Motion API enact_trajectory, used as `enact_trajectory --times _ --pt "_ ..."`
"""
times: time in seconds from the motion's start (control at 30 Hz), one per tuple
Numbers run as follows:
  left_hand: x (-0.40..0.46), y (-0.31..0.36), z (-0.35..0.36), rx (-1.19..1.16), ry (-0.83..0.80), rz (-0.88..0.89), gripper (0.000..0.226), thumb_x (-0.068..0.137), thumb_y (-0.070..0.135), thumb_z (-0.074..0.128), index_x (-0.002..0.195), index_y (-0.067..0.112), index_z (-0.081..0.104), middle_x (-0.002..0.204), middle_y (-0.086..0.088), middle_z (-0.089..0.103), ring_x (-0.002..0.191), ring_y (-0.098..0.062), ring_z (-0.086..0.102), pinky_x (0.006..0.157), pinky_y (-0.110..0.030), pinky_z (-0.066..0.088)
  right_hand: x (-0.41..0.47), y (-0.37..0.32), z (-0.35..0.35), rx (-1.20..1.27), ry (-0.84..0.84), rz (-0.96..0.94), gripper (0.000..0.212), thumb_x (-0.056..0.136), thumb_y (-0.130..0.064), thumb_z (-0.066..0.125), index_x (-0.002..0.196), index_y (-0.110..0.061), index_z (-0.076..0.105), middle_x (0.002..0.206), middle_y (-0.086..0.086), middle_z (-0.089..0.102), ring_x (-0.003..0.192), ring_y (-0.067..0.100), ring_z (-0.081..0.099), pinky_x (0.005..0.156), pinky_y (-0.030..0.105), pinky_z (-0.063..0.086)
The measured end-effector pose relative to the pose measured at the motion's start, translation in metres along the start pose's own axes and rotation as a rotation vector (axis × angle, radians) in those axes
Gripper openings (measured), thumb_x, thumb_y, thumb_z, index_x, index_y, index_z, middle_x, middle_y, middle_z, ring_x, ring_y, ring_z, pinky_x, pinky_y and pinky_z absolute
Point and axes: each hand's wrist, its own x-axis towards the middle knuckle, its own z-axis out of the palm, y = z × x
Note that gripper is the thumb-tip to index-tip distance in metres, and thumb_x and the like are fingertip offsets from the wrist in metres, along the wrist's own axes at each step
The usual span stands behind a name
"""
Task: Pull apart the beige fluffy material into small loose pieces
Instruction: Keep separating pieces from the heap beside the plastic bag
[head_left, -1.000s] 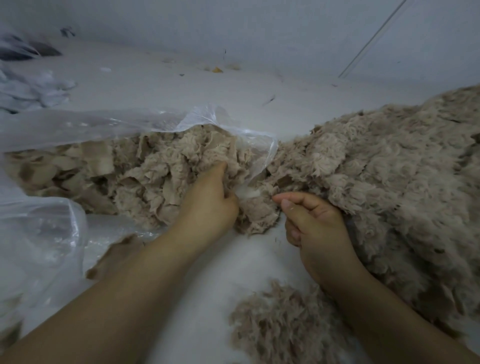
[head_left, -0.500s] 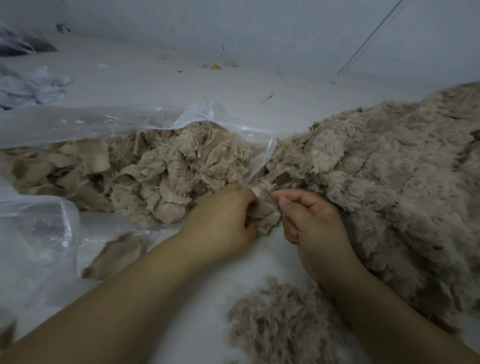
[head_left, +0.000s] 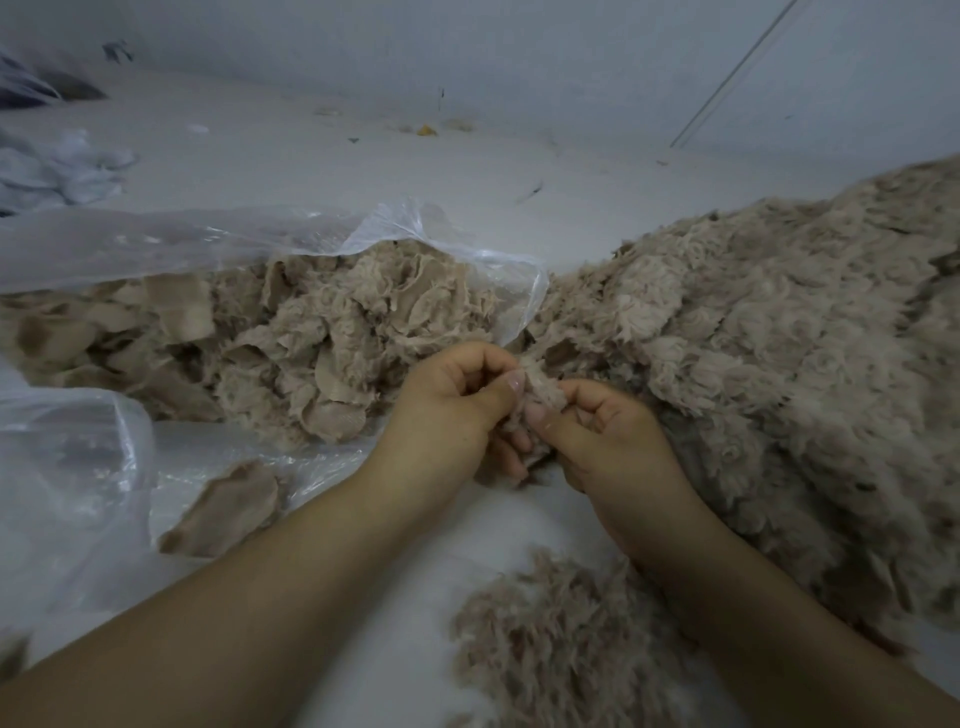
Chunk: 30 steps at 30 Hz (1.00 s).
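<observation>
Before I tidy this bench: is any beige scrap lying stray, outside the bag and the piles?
Yes: one flat beige scrap lies alone on the clear plastic, left of the left hand, apart from the bagged pieces.

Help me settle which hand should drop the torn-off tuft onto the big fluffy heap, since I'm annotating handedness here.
Probably the right hand: it lies against the big fluffy heap, while the left hand sits nearer the plastic bag. Both pinch the small tuft now.

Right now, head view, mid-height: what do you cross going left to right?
Clear plastic bag → beige scraps in the bag → left hand → pinched tuft → right hand → big fluffy pile.
</observation>
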Motion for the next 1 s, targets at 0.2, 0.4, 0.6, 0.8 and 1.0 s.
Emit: enact_trajectory --times 0.2,0.4,0.6,0.8,1.0 --pt "0.003 -0.001 0.0 -0.028 0.063 -0.019 0.029 0.101 0.006 0.043 0.074 0.012 0.052 0.057 -0.011 0.048 0.038 -0.017 0.039 0.037 -0.019 0.029 0.003 0.007 -0.003 -0.1 0.098 0.07 0.014 0.086 -0.006 0.069 0.078 -0.017 0.068 0.059 0.006 0.038 0.045 0.009 0.028 0.039 0.021 0.027" --pt "0.002 0.004 -0.001 -0.094 0.086 -0.009 0.03 0.101 0.005 0.04 0.072 0.012 0.042 0.059 -0.006 0.035 0.039 -0.014 0.027 0.037 -0.015 0.022 0.004 0.006 -0.002 0.003 0.117 0.056 0.029 0.087 -0.006 0.058 0.074 -0.029 0.071 0.049 -0.007 0.042 0.039 0.005 0.024 0.037 0.018 0.024" --pt "0.0 0.005 -0.002 -0.05 0.006 -0.03 0.02 0.098 0.009 0.051 0.078 0.012 0.049 0.053 0.007 0.051 0.036 -0.01 0.034 0.035 -0.013 0.026 0.004 0.004 0.0 0.049 0.156 0.086 0.036 0.088 -0.003 0.056 0.068 -0.031 0.067 0.048 -0.007 0.037 0.041 0.008 0.022 0.038 0.021 0.021" --pt "-0.001 -0.002 0.004 0.16 -0.058 0.008 0.01 0.091 0.003 0.063 0.082 0.007 0.062 0.051 0.008 0.056 0.042 -0.003 0.048 0.043 -0.016 0.037 0.002 0.004 -0.001 0.018 0.131 0.041 0.034 0.091 0.004 0.056 0.084 -0.026 0.069 0.053 -0.002 0.047 0.04 0.005 0.032 0.038 0.019 0.029" --pt "-0.004 -0.002 0.006 0.055 -0.078 0.04 0.021 0.097 0.013 0.056 0.083 -0.001 0.065 0.051 -0.015 0.05 0.043 -0.024 0.044 0.04 -0.025 0.039 -0.002 -0.004 0.001 -0.045 -0.08 -0.034 0.016 0.095 -0.004 0.059 0.082 -0.004 0.069 0.06 0.006 0.066 0.05 0.012 0.062 0.048 0.016 0.046"
